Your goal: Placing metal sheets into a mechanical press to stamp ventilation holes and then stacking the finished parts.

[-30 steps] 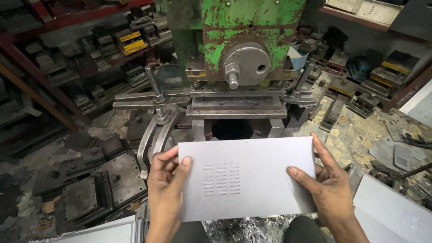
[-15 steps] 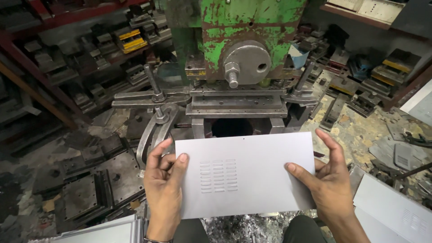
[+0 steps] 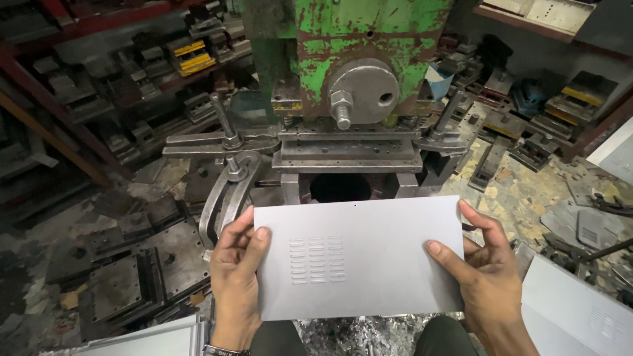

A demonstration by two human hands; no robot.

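Two hands held a grey sheet flat just below the green press, the left hand clamped on its nine o'clock edge with the thumb on top, the right hand gripping the three o'clock edge the same way. A block of louvre slots sat left of the sheet's centre, and the dark die opening lay at twelve o'clock, just beyond the far edge. More sheets lay at four o'clock, seemingly slotted too, though dimly seen, with steel dies on the floor at nine.
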